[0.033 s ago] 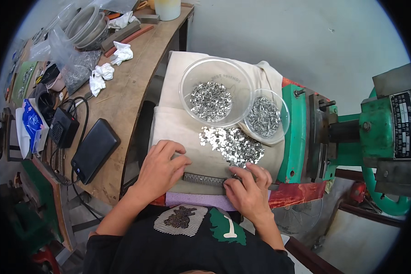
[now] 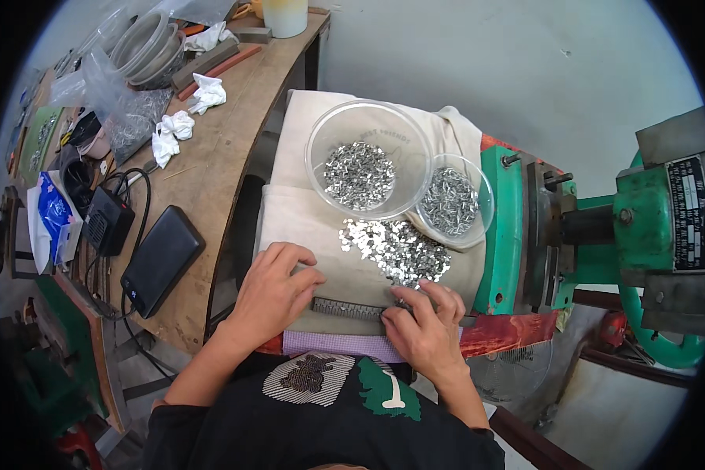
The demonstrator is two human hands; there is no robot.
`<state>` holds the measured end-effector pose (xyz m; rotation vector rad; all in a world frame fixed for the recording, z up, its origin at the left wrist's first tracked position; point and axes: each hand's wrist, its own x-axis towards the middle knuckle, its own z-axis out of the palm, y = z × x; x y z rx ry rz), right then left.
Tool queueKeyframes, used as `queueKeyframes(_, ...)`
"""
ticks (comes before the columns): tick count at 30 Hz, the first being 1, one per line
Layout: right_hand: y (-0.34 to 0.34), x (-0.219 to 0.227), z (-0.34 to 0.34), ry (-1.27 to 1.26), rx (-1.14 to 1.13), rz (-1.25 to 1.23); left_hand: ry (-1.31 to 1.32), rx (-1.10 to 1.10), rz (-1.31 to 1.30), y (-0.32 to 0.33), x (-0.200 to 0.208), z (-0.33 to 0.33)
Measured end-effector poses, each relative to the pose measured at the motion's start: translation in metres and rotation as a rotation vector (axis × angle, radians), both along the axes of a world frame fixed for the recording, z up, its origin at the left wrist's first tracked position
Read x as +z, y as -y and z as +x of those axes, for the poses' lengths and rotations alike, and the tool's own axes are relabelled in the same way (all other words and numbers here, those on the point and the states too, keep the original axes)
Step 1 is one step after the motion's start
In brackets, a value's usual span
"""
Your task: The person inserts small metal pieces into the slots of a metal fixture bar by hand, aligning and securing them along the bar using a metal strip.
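Note:
On the beige cloth (image 2: 290, 149) lies a loose pile of small shiny metal pieces (image 2: 403, 251). In front of it is a narrow dark metal strip (image 2: 348, 309) with a row of notches or teeth. My left hand (image 2: 278, 286) rests near the strip's left end, its fingers slightly bent and apart, nothing in them. My right hand (image 2: 427, 321) is closed over the strip's right end, fingertips at the pile's near edge; whatever it pinches is hidden. Behind the pile stand a large clear round tub (image 2: 313, 168) and a smaller clear tub (image 2: 489, 207), both holding small metal pieces.
To the right stands a green machine (image 2: 500, 235) with a press-like head. On the left, a wooden bench (image 2: 211, 149) carries a black power bank (image 2: 164, 258), a black adapter (image 2: 108, 219), crumpled tissues (image 2: 207, 94) and plastic bags. A purple cloth (image 2: 345, 345) lies along the front edge.

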<state>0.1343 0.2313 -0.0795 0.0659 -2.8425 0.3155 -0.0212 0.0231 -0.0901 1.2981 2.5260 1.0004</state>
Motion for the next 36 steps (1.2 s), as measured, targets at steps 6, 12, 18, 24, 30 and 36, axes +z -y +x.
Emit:
queueKeyframes(6,-0.017,0.016,-0.005,0.006,0.038,-0.101,0.0,0.027,-0.005,0.003,-0.001,0.004)
queueKeyframes(12,-0.067,0.032,-0.04,-0.13,-0.25,-0.264,0.032,0.079,0.056,0.006,-0.007,0.008)
queueKeyframes(18,-0.091,0.035,-0.09,-0.011,-0.28,-0.262,0.087,0.125,0.129,0.009,0.0,0.015)
queueKeyframes(24,-0.094,0.03,-0.125,0.232,-0.214,-0.241,0.135,0.066,0.182,0.008,-0.001,0.026)
queueKeyframes(30,-0.089,0.038,-0.139,0.287,-0.218,-0.123,0.108,-0.011,0.151,-0.002,-0.01,0.034)
queueKeyframes(36,-0.092,0.041,-0.139,0.342,-0.206,-0.146,0.134,-0.026,0.12,-0.001,-0.01,0.036)
